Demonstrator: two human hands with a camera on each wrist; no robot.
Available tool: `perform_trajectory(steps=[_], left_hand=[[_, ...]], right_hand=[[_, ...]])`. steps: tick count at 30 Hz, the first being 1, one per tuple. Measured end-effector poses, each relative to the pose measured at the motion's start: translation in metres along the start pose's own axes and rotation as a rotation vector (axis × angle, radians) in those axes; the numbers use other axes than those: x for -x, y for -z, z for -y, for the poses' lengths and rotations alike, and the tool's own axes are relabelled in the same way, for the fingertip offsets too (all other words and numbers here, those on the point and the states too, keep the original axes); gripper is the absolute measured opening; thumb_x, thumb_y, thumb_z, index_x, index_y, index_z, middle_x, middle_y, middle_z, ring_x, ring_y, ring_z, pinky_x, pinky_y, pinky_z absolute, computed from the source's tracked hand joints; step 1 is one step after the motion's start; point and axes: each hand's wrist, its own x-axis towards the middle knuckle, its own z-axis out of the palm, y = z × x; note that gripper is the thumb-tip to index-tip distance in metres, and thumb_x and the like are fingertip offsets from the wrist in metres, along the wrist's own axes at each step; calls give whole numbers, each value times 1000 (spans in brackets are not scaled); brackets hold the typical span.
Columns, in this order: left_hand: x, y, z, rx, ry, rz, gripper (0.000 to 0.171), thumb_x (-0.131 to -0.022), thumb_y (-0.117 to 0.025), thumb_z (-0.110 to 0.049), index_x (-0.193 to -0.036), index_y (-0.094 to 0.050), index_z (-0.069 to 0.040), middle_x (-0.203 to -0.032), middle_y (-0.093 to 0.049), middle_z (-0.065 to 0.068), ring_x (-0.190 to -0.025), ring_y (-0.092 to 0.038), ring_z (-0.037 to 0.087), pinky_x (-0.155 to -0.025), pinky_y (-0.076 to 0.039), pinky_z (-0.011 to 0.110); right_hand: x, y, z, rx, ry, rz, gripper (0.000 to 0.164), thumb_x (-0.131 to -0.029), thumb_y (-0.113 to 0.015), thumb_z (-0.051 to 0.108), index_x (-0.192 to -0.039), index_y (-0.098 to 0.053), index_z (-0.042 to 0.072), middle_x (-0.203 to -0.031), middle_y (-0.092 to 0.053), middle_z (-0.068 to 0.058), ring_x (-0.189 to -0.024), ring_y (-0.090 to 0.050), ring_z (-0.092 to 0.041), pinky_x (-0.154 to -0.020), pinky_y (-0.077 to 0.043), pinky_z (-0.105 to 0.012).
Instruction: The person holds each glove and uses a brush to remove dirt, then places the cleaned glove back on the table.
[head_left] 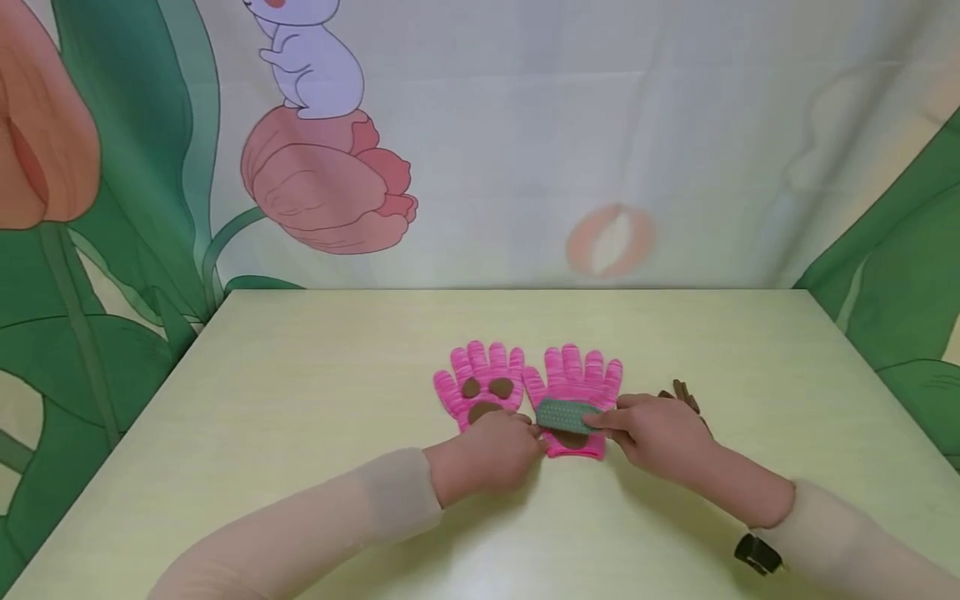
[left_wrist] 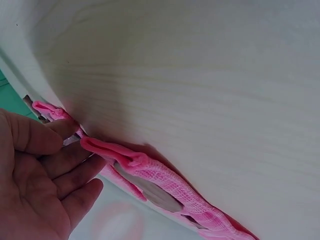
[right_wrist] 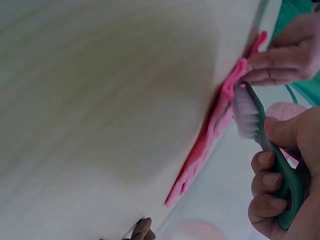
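Two pink knit gloves lie side by side on the table, a left glove (head_left: 480, 375) and a right glove (head_left: 573, 375), both with brown patches. My right hand (head_left: 663, 433) grips the handle of a green scrub brush (head_left: 566, 415). The brush lies across the palm of the right-side glove, its pale bristles (right_wrist: 246, 112) facing the knit near the cuff. My left hand (head_left: 495, 450) is between the gloves, fingertips at the cuff edge of the right-side glove. In the left wrist view its fingers (left_wrist: 75, 172) are loosely extended, and its wrist covers the left-side glove's cuff.
A small brown stick-like object (head_left: 681, 392) lies beyond my right wrist, partly hidden by it. The pale table (head_left: 337, 358) runs back to a printed curtain (head_left: 487, 167). A black device (head_left: 757, 554) sits at my right sleeve.
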Motion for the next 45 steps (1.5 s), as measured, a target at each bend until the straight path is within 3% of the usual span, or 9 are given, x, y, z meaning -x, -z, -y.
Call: perform_trajectory(steps=[4,10,14,19,23,28,34,38,45], left_hand=[[-1,0,-2,-4,-7,-19,27,-97,-60,-22,-121,-73,-19,-129,-73,-4,-111,-69,14,-95,-58,26],[0,1,-3,-46,-13,-34,30,-97,-59,-24,-123,-73,-19,-130,-73,-4,-113,-70,15,-96,-57,26],[1,1,-5,-42,-9,-28,30,-98,-59,-24,-124,-73,-19,-128,-74,-3,-112,-70,15,-97,-57,26],[1,0,-6,-38,-10,-20,32,-98,-59,-23,-127,-71,-19,-131,-73,-3,-115,-70,15,-98,-56,26],[0,-1,-5,-25,-16,-36,30,-97,-59,-22,-123,-73,-18,-130,-73,-3,-112,-70,15,-96,-58,27],[1,-2,-5,-25,-12,-37,27,-96,-60,-22,-119,-75,-18,-126,-75,-3,-109,-71,15,-95,-58,27],[0,-1,-6,-28,-10,-14,32,-98,-59,-22,-127,-72,-19,-139,-68,-2,-119,-69,16,-97,-57,26],[1,-2,-3,-7,-15,-27,30,-96,-60,-20,-124,-73,-19,-131,-73,-3,-116,-70,15,-97,-58,27],[1,-2,-2,10,-9,-57,12,-94,-63,-18,-100,-74,-18,-100,-77,-2,-92,-71,13,-67,-56,25]], right_hand=[[7,1,-1,37,15,27,28,-87,-80,14,-112,-81,26,-60,-42,9,-56,-19,-3,-53,-17,-19],[15,16,-6,81,-7,64,26,-86,-80,15,-110,-82,25,-61,-43,9,-55,-24,-3,-48,-22,-18],[12,12,1,41,-29,25,27,-87,-79,14,-112,-81,24,-61,-44,8,-54,-26,-3,-48,-25,-19],[22,-2,7,-48,-29,61,27,-89,-78,16,-115,-80,23,-63,-44,9,-55,-22,1,-47,-19,-16],[31,4,-2,-20,-35,55,26,-86,-81,15,-111,-82,22,-62,-44,10,-54,-23,1,-47,-20,-16],[22,9,-4,-16,-18,11,27,-86,-81,13,-111,-82,20,-64,-49,8,-56,-29,0,-48,-27,-17],[26,3,-3,-96,-27,90,27,-89,-78,14,-115,-80,20,-64,-47,10,-56,-23,3,-48,-21,-15],[28,12,-9,-84,-71,92,26,-86,-79,13,-112,-81,19,-64,-48,11,-57,-25,2,-49,-24,-16],[13,4,-6,-126,-9,46,28,-89,-77,15,-117,-80,21,-64,-46,12,-56,-26,2,-52,-24,-17]])
